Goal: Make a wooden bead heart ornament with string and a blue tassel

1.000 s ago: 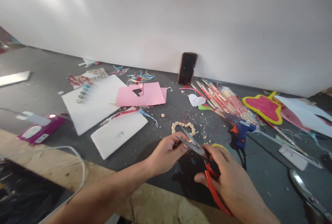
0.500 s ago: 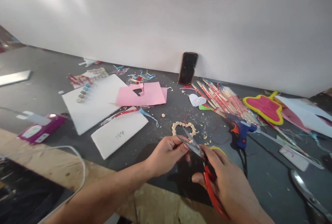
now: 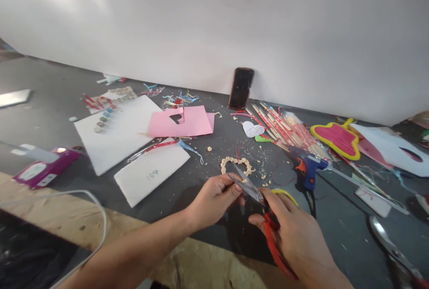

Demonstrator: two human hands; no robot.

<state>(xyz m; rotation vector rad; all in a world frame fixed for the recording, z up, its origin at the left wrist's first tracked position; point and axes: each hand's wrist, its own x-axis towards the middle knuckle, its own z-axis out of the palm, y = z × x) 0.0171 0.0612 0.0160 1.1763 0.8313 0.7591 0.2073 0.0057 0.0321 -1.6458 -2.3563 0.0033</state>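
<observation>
My right hand (image 3: 291, 222) is wrapped around the red-handled scissors (image 3: 250, 189), their blades apart and pointing up and left. My left hand (image 3: 214, 199) is closed in a pinch at the blades; a small pale piece (image 3: 244, 181) shows at its fingertips, between the blades, and its kind is unclear. Just beyond the fingers lies a heart outline of beige bits (image 3: 246, 162) with a red thread (image 3: 238, 151) at its top. The blades and fingers hide part of its lower edge.
A blue glue gun (image 3: 311, 173) lies to the right, with wrapped sticks (image 3: 284, 128) behind it. A second pair of scissors (image 3: 390, 244) sits at the lower right. A phone (image 3: 241, 88) leans on the wall. Pink paper (image 3: 197, 121) and a white board (image 3: 152, 170) lie left.
The view has shifted slightly, so most of the table's things sit a little farther left. Both hands keep nearly the same pose, the scissor blades still apart at the left fingertips.
</observation>
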